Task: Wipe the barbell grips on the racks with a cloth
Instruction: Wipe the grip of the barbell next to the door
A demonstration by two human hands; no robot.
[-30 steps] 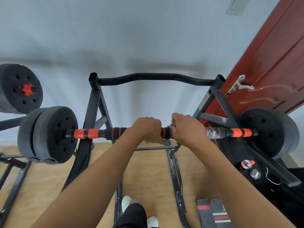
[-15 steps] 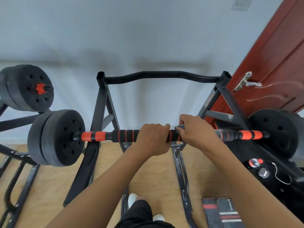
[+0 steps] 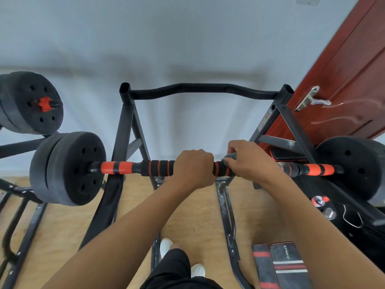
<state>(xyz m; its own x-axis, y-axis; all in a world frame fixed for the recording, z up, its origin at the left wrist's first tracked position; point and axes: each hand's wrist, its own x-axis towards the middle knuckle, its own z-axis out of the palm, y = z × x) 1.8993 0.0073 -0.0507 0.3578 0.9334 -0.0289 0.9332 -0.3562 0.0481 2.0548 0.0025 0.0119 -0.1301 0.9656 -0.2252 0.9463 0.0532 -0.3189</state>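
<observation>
A barbell [image 3: 125, 167] with black-and-orange foam grips lies across a black rack [image 3: 125, 126], with black plates [image 3: 66, 167] at both ends. My left hand [image 3: 194, 166] grips the middle of the bar. Just to its right, my right hand [image 3: 248, 158] holds a grey cloth [image 3: 230, 157] wrapped over the bar. Only a small corner of the cloth shows between thumb and fingers. The grip section under both hands is hidden.
A second barbell's plates [image 3: 31, 103] sit on another rack at the far left. A red-brown door [image 3: 350, 80] with a metal handle [image 3: 310, 100] stands right of the rack. Striped boxes [image 3: 281, 265] lie on the wooden floor [image 3: 62, 224]; my feet [image 3: 166, 245] are below.
Both hands stay on the bar near the middle. The view has shifted so the rack sits further right and lower in the frame; my right hand with the cloth has barely moved along the grip.
</observation>
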